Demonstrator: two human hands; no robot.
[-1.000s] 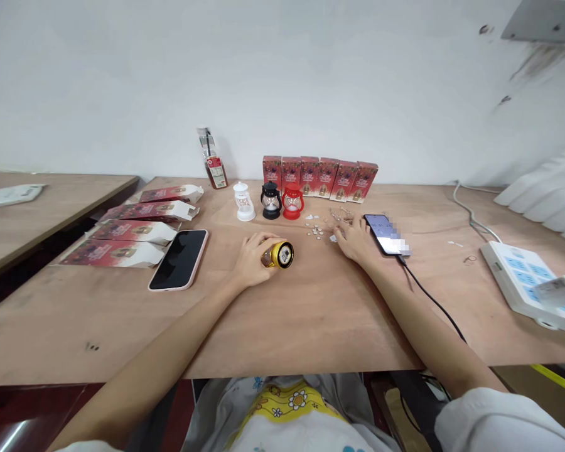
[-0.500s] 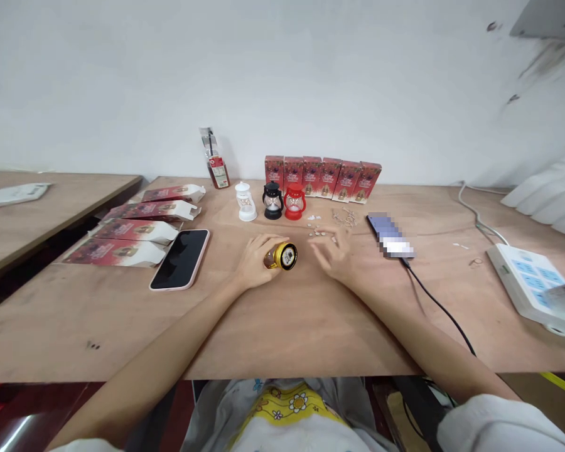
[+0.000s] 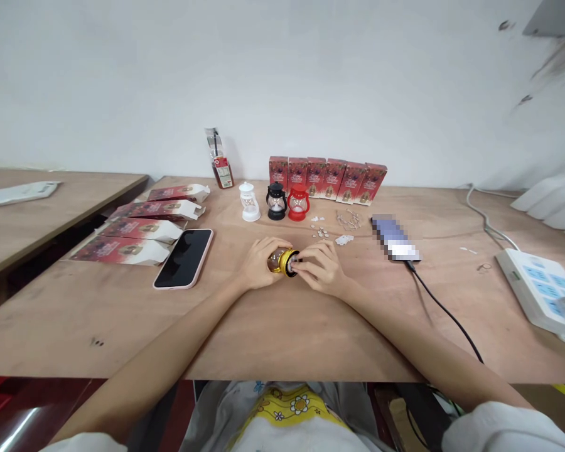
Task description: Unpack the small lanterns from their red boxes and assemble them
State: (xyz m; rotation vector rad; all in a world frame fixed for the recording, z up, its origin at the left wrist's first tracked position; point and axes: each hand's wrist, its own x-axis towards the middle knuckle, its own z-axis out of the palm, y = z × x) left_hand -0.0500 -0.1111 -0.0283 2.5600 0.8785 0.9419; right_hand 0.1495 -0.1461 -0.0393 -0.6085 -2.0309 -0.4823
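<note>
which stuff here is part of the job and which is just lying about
Likely job things:
gold lantern, left hand around it, right hand at one end
white lantern, black lantern, red lantern
small discs
red boxes

Likely just lying about:
pink-edged phone
phone with cable
bottle
power strip

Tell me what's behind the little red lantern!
Behind the red lantern stands a red printed box, one of six in a row. Its top shows above the lantern. The lantern covers its lower part, so what's hidden down there can't be seen.
</note>
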